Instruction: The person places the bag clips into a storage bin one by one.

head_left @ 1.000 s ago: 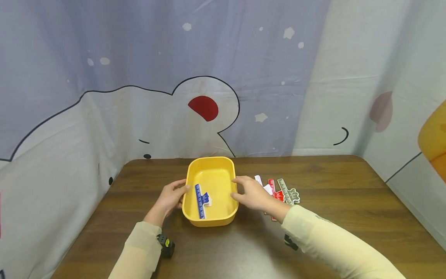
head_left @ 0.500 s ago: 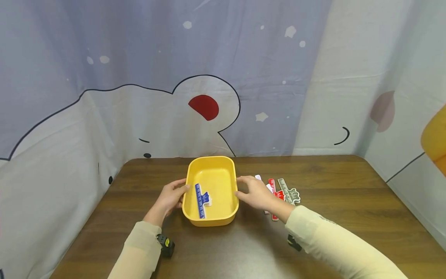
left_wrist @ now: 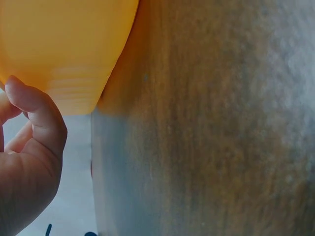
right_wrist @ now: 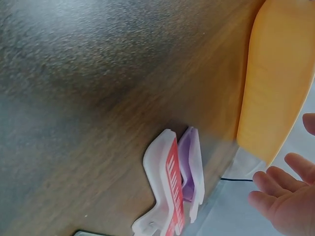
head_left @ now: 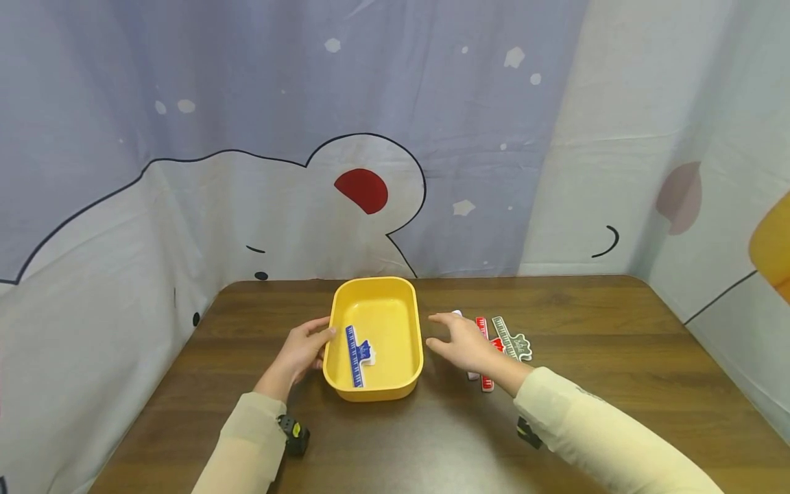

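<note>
A yellow plastic tray (head_left: 391, 309) stands on the wooden table, with a blue keyboard-print clip (head_left: 356, 357) lying inside toward its left wall. My left hand (head_left: 304, 350) grips the tray's left rim, thumb on top and fingers at the outer wall; the left wrist view shows its fingertips at the yellow edge. Just right of the tray, my right hand (head_left: 465, 346) holds nothing, its fingers apart and pointing at the tray wall. Beneath and beyond it lie a red clip (head_left: 487, 383), a green clip (head_left: 507, 337) and a pale purple clip (right_wrist: 187, 160), partly hidden by the hand.
The brown tabletop (head_left: 592, 343) stretches right of the clips and in front of the tray. A printed curtain (head_left: 475, 137) hangs along the table's back edge and both sides. Black wrist cameras sit under both sleeves.
My right hand has come off the tray's right rim and moved right, over the clips. The left hand, tray and blue clip have stayed in place.
</note>
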`<state>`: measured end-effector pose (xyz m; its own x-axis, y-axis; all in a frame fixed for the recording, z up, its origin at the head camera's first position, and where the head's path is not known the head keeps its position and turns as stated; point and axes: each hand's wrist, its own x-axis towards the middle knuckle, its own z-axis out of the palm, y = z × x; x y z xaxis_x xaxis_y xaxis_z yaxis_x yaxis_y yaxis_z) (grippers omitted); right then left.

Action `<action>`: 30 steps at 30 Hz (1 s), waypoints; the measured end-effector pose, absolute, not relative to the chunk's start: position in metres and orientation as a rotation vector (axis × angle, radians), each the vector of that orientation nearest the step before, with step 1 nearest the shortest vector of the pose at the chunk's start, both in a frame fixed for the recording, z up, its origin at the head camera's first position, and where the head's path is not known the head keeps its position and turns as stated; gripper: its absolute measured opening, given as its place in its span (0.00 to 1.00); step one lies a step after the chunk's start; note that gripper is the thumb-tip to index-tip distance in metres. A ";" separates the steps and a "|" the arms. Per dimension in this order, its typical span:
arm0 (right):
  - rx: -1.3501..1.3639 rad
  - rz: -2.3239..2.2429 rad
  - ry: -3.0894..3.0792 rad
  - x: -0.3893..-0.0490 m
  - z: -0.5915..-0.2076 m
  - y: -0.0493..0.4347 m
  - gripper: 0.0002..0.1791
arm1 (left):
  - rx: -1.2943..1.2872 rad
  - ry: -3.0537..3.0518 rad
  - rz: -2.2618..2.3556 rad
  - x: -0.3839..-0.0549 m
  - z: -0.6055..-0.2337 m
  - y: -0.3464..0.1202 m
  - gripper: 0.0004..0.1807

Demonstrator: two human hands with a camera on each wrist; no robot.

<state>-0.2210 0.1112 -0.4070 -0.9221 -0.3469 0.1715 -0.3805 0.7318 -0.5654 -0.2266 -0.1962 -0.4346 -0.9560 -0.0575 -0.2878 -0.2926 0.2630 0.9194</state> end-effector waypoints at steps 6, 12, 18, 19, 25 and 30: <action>0.588 0.929 -2.881 -0.222 -0.410 0.117 0.27 | -0.303 2.325 1.795 -0.226 -0.435 -0.195 0.26; 0.567 0.934 -2.905 -0.221 -0.410 0.123 0.27 | -0.299 2.313 1.817 -0.226 -0.435 -0.195 0.26; 0.550 0.915 -2.903 -0.221 -0.412 0.128 0.27 | -0.297 2.310 1.825 -0.226 -0.435 -0.195 0.26; 0.552 0.907 -2.901 -0.221 -0.412 0.129 0.27 | -0.297 2.310 1.825 -0.226 -0.435 -0.195 0.26; 0.549 0.873 -2.905 -0.222 -0.415 0.132 0.28 | -0.291 2.316 1.819 -0.226 -0.435 -0.195 0.26; 0.543 0.874 -2.908 -0.223 -0.415 0.135 0.28 | -0.294 2.315 1.819 -0.225 -0.435 -0.195 0.26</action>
